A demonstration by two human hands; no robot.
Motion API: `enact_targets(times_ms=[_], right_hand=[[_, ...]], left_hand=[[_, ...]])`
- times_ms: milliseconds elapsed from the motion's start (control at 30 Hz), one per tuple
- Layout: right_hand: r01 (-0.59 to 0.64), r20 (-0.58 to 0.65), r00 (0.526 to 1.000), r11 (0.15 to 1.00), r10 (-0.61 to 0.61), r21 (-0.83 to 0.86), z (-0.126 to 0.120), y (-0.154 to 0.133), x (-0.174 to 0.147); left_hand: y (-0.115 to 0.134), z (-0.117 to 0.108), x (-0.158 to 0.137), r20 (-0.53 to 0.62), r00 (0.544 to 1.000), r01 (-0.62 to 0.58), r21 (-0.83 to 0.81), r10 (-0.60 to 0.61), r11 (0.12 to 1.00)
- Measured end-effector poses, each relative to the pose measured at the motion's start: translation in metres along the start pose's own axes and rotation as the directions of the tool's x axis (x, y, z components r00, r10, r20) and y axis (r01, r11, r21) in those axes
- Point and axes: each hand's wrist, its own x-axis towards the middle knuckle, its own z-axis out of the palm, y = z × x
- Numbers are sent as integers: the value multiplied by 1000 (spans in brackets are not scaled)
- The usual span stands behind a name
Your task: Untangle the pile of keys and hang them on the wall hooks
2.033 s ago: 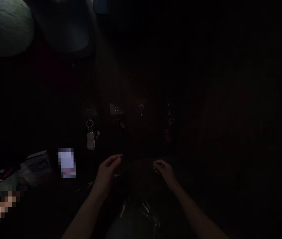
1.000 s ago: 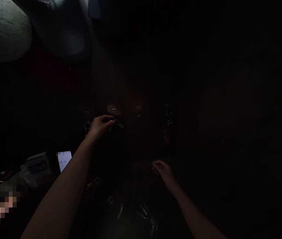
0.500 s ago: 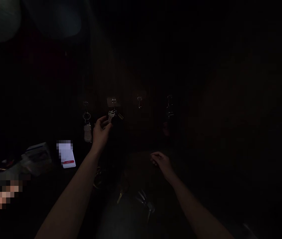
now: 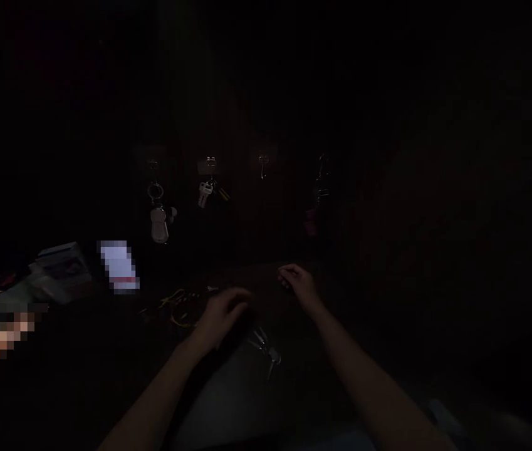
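My left hand [image 4: 224, 316] hovers low over the dark surface, thumb and fingers apart with nothing visible between them. Just below and to its right lies a bunch of keys [image 4: 272, 356]. A yellow cord [image 4: 178, 319] with small beads is at its left. My right hand [image 4: 299, 287] stays right of centre with its fingers curled together; what they may hold is hidden. Above, a set of keys [image 4: 205, 194] hangs from the second hook [image 4: 211, 161]. The third hook [image 4: 263, 160] carries nothing that I can see.
The scene is very dark. A ring with a pale keychain [image 4: 159, 224] hangs on the left hook, and something reddish [image 4: 311, 222] hangs on the right one. A lit phone-like screen [image 4: 119, 266] and a clear package [image 4: 64, 269] lie at the left.
My left hand has let go of the hanging keys and moved down and right towards the loose keys. My right hand keeps its closed shape. The view has tilted slightly down.
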Motion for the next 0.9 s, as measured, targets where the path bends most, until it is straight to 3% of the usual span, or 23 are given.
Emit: enact_targets(times_ms=[133,300,400,600,767,900], right_hand=[[5,8,1000,1000,-5,-1,-1,3,0],[12,10,1000,1000,-12,0,-1,3,0],[15,8,1000,1000,-15,2,-1,1,-1],[8,0,1000,1000,-8,6,0,0,-2],[-1,0,1000,1000,1,0,0,-2,-2],[-5,4,1000,1000,5,-11,0,-4,-3]], left_hand=[[1,18,-17,260,960,-127,73,104,989],[2,24,-27,423,897,-214,157,130,964],[0,26,-29,453,881,-247,194,137,949],[-4,29,-27,397,911,-199,177,115,964],[-8,27,-23,207,978,-52,109,29,993],[-14,24,-18,49,997,64,-19,-63,998]])
